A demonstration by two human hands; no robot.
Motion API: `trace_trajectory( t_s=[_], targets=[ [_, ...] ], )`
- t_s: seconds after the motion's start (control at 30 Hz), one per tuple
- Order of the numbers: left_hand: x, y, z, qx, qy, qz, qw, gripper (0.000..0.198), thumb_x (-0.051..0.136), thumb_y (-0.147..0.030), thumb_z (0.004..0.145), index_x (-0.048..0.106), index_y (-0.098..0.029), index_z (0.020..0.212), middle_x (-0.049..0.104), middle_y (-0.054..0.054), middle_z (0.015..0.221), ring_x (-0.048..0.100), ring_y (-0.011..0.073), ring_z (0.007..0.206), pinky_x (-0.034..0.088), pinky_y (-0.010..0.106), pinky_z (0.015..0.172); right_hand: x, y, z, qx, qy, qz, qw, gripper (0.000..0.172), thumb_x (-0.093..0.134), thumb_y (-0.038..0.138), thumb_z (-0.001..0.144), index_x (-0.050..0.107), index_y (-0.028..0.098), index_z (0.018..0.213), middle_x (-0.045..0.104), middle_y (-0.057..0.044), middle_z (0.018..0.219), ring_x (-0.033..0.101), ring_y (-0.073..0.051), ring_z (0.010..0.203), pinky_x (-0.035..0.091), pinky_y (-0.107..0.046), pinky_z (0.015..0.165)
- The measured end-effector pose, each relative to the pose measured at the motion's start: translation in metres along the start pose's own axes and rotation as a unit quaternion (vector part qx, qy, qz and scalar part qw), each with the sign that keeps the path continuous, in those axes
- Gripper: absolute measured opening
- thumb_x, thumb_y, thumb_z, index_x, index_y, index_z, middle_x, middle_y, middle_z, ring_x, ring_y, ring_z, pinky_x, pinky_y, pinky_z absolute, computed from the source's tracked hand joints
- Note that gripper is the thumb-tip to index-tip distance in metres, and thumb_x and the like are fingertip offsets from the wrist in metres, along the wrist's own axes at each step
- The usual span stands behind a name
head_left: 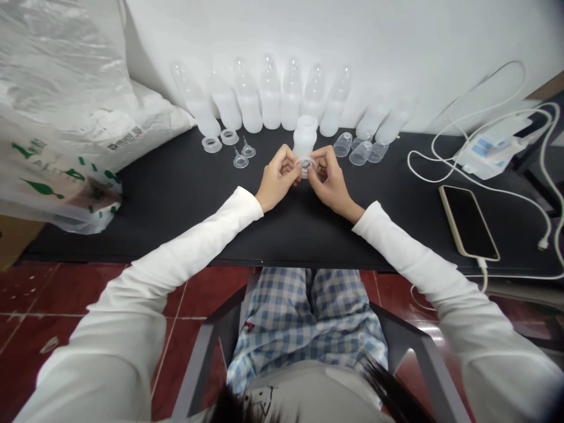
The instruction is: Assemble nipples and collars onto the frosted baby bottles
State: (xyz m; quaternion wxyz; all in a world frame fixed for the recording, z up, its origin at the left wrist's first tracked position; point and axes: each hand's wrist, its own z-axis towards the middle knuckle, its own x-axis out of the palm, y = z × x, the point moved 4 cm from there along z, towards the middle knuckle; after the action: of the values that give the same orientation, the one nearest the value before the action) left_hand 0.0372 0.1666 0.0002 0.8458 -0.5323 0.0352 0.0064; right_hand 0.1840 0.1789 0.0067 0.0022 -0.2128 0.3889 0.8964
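Note:
My left hand (280, 176) and my right hand (328, 179) are both closed on a baby bottle collar ring (305, 161), pinching it from either side. A clear part, apparently a teat, sits within the ring, though the fingers partly cover it. Directly behind it stands an open milky-white baby bottle (305, 136) with no top. Left of my hands lie two clear teats (240, 160) and two more collar rings (212, 144). To the right are several clear bottle caps (361, 153).
Several capped bottles (270, 106) line the white wall. Plastic bags (57, 176) lean at the left of the black table (198, 205). A phone (469, 223), a white power strip (493, 150) and loose cables take up the right side.

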Motion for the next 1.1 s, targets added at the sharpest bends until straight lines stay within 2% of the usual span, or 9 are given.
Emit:
trace_trajectory(
  t_s=[0.2, 0.67, 0.9, 1.0, 1.1],
  targets=[
    [0.001, -0.002, -0.002, -0.015, 0.0, 0.001, 1.0, 0.053, 0.069, -0.072, 0.082, 0.049, -0.023, 0.087, 0.057, -0.002, 0.069, 0.06, 0.012, 0.06, 0.049, 0.026, 0.055, -0.001, 0.0, 0.0, 0.015, -0.013, -0.018, 1.0, 0.04, 0.045, 0.065, 0.1, 0.05, 0.027, 0.11, 0.05, 0.0, 0.076, 0.05, -0.016, 0.062, 0.048, -0.032, 0.057],
    [0.003, 0.007, -0.003, -0.043, 0.0, -0.038, 0.998, 0.051, 0.074, -0.065, 0.082, 0.046, -0.024, 0.097, 0.063, -0.003, 0.077, 0.064, 0.0114, 0.063, 0.053, 0.025, 0.059, -0.005, -0.001, -0.001, -0.004, -0.001, -0.013, 1.0, 0.041, 0.051, 0.064, 0.099, 0.049, 0.026, 0.114, 0.055, 0.0, 0.079, 0.053, -0.015, 0.065, 0.048, -0.031, 0.061],
    [0.005, -0.009, -0.007, -0.025, 0.012, 0.03, 0.999, 0.045, 0.075, -0.059, 0.085, 0.047, -0.024, 0.09, 0.059, -0.005, 0.066, 0.059, 0.0116, 0.055, 0.047, 0.026, 0.056, -0.005, -0.001, -0.001, 0.015, -0.023, -0.022, 0.999, 0.04, 0.053, 0.066, 0.097, 0.052, 0.027, 0.103, 0.048, 0.003, 0.067, 0.046, -0.015, 0.057, 0.048, -0.033, 0.058],
    [0.006, -0.009, -0.007, -0.025, 0.023, 0.02, 0.999, 0.047, 0.074, -0.062, 0.084, 0.046, -0.024, 0.089, 0.058, -0.004, 0.065, 0.058, 0.0119, 0.052, 0.045, 0.026, 0.053, -0.005, 0.0, -0.001, 0.014, -0.034, -0.03, 0.999, 0.04, 0.052, 0.066, 0.097, 0.051, 0.026, 0.098, 0.046, 0.004, 0.065, 0.043, -0.015, 0.055, 0.045, -0.032, 0.055],
    [0.006, -0.004, -0.007, -0.032, 0.029, 0.005, 0.999, 0.049, 0.073, -0.064, 0.083, 0.046, -0.024, 0.089, 0.058, -0.005, 0.065, 0.059, 0.0116, 0.052, 0.046, 0.025, 0.052, -0.004, 0.001, -0.001, 0.012, -0.016, -0.041, 0.999, 0.039, 0.052, 0.065, 0.098, 0.05, 0.026, 0.098, 0.045, 0.004, 0.065, 0.043, -0.014, 0.056, 0.042, -0.03, 0.055]
  ],
)
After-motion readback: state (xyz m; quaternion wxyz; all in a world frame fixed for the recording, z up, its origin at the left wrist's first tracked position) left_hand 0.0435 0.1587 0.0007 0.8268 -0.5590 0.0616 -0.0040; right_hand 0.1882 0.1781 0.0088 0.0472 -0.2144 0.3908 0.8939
